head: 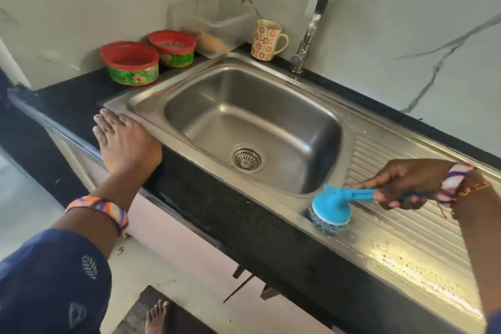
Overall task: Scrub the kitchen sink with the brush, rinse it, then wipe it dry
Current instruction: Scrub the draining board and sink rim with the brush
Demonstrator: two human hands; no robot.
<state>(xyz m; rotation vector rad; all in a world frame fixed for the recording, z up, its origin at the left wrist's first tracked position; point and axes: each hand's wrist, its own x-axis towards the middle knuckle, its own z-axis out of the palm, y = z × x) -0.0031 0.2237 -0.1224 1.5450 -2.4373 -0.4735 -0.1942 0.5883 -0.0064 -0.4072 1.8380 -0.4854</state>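
Observation:
A stainless steel sink with a round drain is set in a black counter. Its ribbed draining board stretches to the right and looks wet. My right hand grips the handle of a blue brush, whose steel-wool head presses on the steel rim at the front right corner of the basin. My left hand rests flat, fingers straight, on the counter edge at the sink's left rim. A chrome tap stands behind the basin; no water runs.
Two red-lidded green tubs sit on the black counter at the back left. Behind them is a clear plastic container, and a floral mug stands by the tap. A marble wall backs the counter. A mat lies on the floor.

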